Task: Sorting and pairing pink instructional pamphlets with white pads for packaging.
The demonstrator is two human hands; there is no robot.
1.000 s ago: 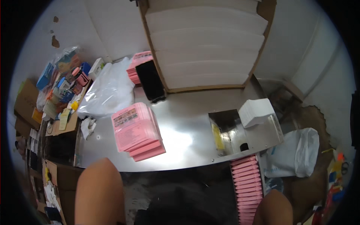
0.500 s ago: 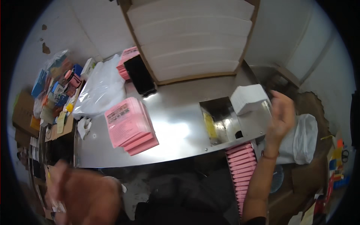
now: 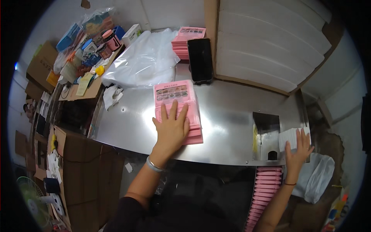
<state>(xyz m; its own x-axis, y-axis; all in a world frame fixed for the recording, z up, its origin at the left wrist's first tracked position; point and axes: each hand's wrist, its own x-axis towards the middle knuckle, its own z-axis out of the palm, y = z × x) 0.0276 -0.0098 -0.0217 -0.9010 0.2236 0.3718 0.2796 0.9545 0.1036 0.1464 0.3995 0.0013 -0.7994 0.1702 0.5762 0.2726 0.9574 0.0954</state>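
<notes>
My left hand (image 3: pixel 172 125), with a silver bracelet at the wrist, lies flat with fingers spread on a stack of pink printed packets (image 3: pixel 174 88) on the steel table. Its lower edge shows several layers, slightly fanned. At the table's right end, my right hand (image 3: pixel 296 156) rests on a stack of white cards or papers (image 3: pixel 288 138). Its fingers are stretched and apart, touching the top and near edge of the stack. Below it, a row of pink packets (image 3: pixel 266 185) stands in a narrow channel that runs down beside my right forearm.
A rectangular opening (image 3: pixel 268 125) is cut in the steel table (image 3: pixel 228 131). A black phone (image 3: pixel 200 62) leans against another pink stack (image 3: pixel 188 33). Clear plastic bags (image 3: pixel 143 63) lie at the back left, next to a cluttered shelf. A white-lined cardboard box (image 3: pixel 266 42) stands behind.
My left hand has come from the lower left onto the pink stack. My right hand has come down onto the white stack. The view has swung left.
</notes>
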